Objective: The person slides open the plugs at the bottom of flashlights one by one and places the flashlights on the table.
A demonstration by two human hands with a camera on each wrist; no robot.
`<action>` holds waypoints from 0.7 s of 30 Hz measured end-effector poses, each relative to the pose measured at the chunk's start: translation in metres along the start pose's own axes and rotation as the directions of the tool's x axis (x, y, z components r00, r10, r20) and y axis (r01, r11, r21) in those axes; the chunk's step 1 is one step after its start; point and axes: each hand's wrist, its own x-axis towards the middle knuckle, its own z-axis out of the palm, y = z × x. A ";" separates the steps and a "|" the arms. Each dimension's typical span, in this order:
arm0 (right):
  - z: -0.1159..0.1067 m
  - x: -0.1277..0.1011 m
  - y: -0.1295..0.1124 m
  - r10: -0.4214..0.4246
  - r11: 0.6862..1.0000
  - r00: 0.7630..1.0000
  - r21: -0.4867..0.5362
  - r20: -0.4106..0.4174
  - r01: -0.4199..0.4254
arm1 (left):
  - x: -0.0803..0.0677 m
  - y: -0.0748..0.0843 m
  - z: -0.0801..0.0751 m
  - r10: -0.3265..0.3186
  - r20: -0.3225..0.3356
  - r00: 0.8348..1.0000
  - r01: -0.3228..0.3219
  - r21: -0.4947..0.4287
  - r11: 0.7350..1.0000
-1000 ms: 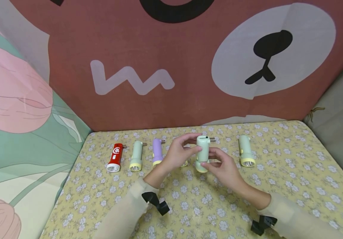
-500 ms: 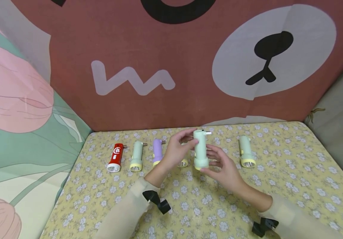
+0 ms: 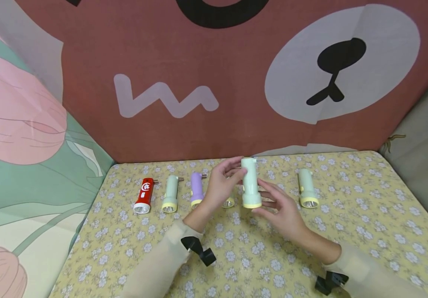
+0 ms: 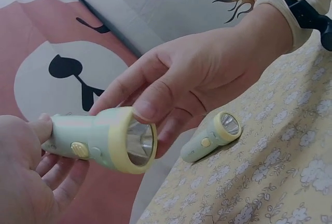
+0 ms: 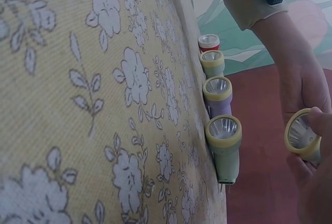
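Observation:
Both hands hold a pale green flashlight [image 3: 250, 184] with a yellow rim, raised over the table. My left hand [image 3: 220, 182] grips its upper, plug end between thumb and fingers. At the lamp end, my right hand [image 3: 282, 211] pinches it, and in the left wrist view the right thumb [image 4: 147, 106] lies on the yellow rim. The same view shows a yellow sliding switch [image 4: 79, 149] on the barrel and the clear reflector [image 4: 139, 143]. In the right wrist view the lamp end [image 5: 298, 136] shows beside the right thumb.
To the left lie a red flashlight [image 3: 145, 195], a green one [image 3: 170, 193], a purple one [image 3: 196, 188] and another green one [image 3: 229, 203] mostly behind the left hand. One more green flashlight [image 3: 307, 188] lies at right. A printed cloth wall [image 3: 184, 136] backs the flowered table [image 3: 244, 256].
The held flashlight has risen slightly and turned in the hands: its slotted end face has swung out of sight and the yellow rim shows more. The other flashlights stay put.

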 end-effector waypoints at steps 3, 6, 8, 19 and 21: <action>-0.001 0.001 -0.001 -0.001 1.000 1.000 0.029 -0.019 0.002 | -0.001 0.000 0.003 0.008 0.008 1.000 -0.008 -0.011 1.000; -0.004 0.001 -0.002 -0.003 0.999 0.999 0.043 -0.045 0.005 | -0.001 -0.002 0.007 0.025 0.027 0.999 -0.025 -0.013 1.000; -0.005 0.002 -0.002 -0.003 0.999 0.998 0.051 -0.059 0.006 | -0.002 -0.004 0.010 0.033 0.039 0.999 -0.033 -0.013 0.999; -0.011 0.003 -0.004 0.056 0.992 0.994 0.121 -0.089 -0.045 | -0.005 -0.014 0.026 0.070 0.145 0.987 -0.071 0.004 0.997; -0.012 0.004 -0.005 0.073 0.988 0.994 0.142 -0.087 -0.060 | -0.005 -0.016 0.030 0.069 0.131 0.989 -0.069 -0.002 0.998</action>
